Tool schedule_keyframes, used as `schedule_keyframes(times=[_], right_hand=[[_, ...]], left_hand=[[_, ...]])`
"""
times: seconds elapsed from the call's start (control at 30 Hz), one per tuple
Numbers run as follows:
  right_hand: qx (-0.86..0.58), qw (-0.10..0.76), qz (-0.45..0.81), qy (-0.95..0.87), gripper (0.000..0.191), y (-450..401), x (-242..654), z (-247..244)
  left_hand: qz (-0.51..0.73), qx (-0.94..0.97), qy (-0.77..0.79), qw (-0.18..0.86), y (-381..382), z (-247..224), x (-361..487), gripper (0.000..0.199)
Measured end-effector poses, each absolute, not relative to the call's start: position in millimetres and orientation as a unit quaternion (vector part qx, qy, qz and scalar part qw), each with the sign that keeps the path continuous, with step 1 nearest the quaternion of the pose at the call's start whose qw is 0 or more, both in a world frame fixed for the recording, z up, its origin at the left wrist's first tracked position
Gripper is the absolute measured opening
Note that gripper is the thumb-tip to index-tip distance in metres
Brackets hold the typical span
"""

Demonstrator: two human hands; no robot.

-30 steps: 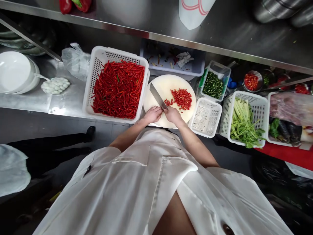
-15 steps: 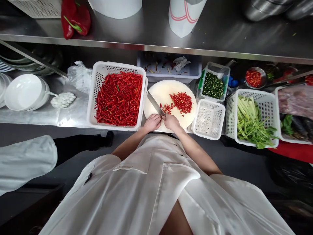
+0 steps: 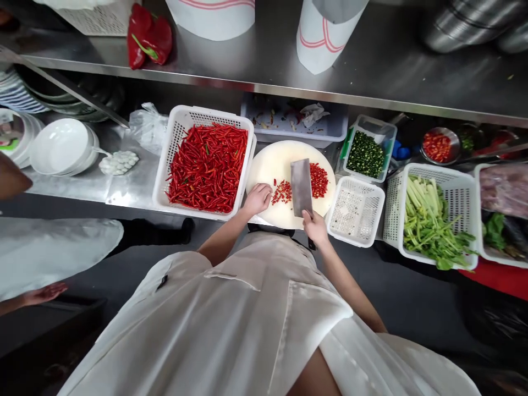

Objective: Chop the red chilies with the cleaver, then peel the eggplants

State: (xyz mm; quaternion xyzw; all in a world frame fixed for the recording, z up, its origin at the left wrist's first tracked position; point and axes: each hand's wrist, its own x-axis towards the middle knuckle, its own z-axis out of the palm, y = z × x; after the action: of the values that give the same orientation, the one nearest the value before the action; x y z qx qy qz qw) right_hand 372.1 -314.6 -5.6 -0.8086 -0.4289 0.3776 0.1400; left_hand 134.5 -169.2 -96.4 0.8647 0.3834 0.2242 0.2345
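Note:
My right hand (image 3: 315,228) grips the handle of a cleaver (image 3: 301,186), whose broad blade lies tilted over the round white cutting board (image 3: 268,158). Chopped red chili (image 3: 319,180) is heaped to the right of the blade, and a smaller scatter of pieces (image 3: 281,192) lies to its left. On the board's left edge rests my left hand (image 3: 259,198), its fingers curled beside the small scatter; whether it holds anything is hidden. A white basket of whole red chilies (image 3: 208,168) stands just left of the board.
Right of the board are a small white basket (image 3: 357,212), a tub of chopped green pieces (image 3: 365,154) and a basket of green stalks (image 3: 429,212). A steel shelf (image 3: 264,88) runs above. At far left another person's hand (image 3: 45,293) shows near white bowls (image 3: 61,147).
The cleaver has swung right and now shows its broad face between the two chili piles. My hands have moved apart. At left, the other person's hand and arm have come into view.

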Motion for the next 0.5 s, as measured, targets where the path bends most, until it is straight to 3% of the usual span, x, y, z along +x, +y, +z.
schedule_keyframes(times=[0.1,0.17,0.37,0.5], right_hand=[[-0.808,0.128,0.369,-0.441,0.053,-346,414,-10],[-0.791,0.108,0.367,-0.478,0.048,-361,442,-16],[-0.652,-0.026,0.399,-0.645,0.040,-362,482,-12],[-0.586,-0.069,0.409,-0.697,0.038,-330,462,-7]], left_hand=[[0.208,0.876,0.379,0.214,-138,-98,156,0.053],[0.175,0.896,0.349,0.212,-118,-100,166,0.056],[0.097,0.887,0.366,0.264,-97,-92,167,0.021],[0.183,0.787,0.486,0.333,-97,-70,167,0.011]])
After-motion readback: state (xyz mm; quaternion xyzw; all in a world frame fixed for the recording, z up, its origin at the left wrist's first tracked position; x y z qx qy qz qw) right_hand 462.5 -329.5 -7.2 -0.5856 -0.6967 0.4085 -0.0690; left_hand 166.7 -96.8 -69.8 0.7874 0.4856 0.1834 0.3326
